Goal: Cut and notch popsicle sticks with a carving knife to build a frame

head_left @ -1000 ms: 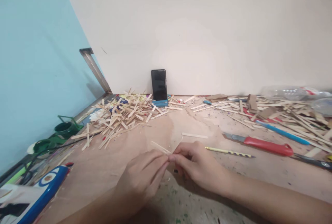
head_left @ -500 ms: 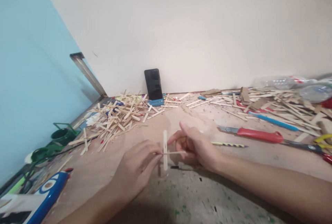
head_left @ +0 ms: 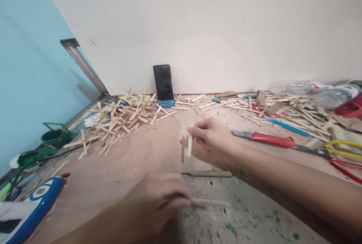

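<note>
Pinched in my right hand [head_left: 210, 134] is a short popsicle stick [head_left: 189, 146], held upright above the table, its upper part behind my fingertips. My left hand [head_left: 162, 200], lower and nearer to me, is closed on another popsicle stick [head_left: 213, 202], which points right and is smeared by motion. Between the two hands a wooden-handled tool with a thin dark tip [head_left: 212, 174] lies on the table. What the tip is for cannot be made out.
A heap of popsicle sticks [head_left: 124, 117] lies at the left; more sticks [head_left: 299, 112] are at the right with plastic bottles [head_left: 336, 96]. A phone [head_left: 163, 82] stands at the back. To the right lie a red-handled knife [head_left: 273, 140] and scissors [head_left: 316, 151]. Green cups [head_left: 53, 138] stand left.
The two sticks, crossed together before, are now apart. My right hand has moved up with one, my left down toward me with the other. The wooden-handled tool has come into fuller view.
</note>
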The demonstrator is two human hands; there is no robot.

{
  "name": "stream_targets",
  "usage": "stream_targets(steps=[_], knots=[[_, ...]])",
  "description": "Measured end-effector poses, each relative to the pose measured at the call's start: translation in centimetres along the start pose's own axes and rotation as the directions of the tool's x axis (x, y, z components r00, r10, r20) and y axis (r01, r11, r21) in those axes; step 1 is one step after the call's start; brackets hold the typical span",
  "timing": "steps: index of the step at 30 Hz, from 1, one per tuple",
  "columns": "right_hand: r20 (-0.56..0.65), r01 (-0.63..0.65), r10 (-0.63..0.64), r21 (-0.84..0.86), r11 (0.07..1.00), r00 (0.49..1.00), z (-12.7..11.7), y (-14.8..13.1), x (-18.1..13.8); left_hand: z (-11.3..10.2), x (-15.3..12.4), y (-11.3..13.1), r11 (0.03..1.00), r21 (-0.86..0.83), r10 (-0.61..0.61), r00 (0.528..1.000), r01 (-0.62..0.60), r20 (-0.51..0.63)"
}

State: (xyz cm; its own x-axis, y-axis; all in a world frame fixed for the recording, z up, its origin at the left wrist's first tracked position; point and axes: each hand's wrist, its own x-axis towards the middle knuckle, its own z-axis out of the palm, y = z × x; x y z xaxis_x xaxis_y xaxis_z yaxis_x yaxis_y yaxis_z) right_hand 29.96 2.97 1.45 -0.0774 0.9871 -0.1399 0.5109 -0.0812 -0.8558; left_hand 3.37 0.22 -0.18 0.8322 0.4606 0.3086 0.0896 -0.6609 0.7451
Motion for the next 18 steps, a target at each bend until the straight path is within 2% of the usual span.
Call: stream_targets(steps=[2,4,8,11,13,16,18], knots=[[0.031,0.030,-0.027,-0.121,0.992,0.999,-0.4,-0.4,-0.2,-0.5,0.3,0.2,0.978,-0.077,-0.195,0.981,0.196,0.015],[0.085,0.086,-0.069,-0.217,0.972,0.994,-0.7,-1.0,-0.8,-1.2,0.6,0.3,0.919,-0.131,-0.367,0.928,0.373,0.068],[0.265,0.245,-0.164,-0.309,0.919,0.950,-1.8,-1.4,-3.3,-2.0,1.2,0.5,0.783,-0.193,-0.567,0.806,0.592,0.169],[0.361,0.362,-0.237,-0.333,0.871,0.902,-2.5,-0.7,-5.4,-2.4,1.5,0.8,0.730,-0.210,-0.622,0.760,0.650,0.188],[0.359,0.411,-0.282,-0.361,0.837,0.889,-2.6,0.0,-6.5,-2.7,1.6,0.8,0.720,-0.206,-0.631,0.749,0.662,0.202],[0.291,0.422,-0.321,-0.417,0.805,0.901,-2.7,0.9,-7.2,-2.7,1.4,0.8,0.729,-0.202,-0.617,0.756,0.654,0.220],[0.241,0.406,-0.330,-0.441,0.800,0.913,-2.8,1.2,-7.3,-2.5,1.1,0.7,0.773,-0.181,-0.578,0.792,0.608,0.193]])
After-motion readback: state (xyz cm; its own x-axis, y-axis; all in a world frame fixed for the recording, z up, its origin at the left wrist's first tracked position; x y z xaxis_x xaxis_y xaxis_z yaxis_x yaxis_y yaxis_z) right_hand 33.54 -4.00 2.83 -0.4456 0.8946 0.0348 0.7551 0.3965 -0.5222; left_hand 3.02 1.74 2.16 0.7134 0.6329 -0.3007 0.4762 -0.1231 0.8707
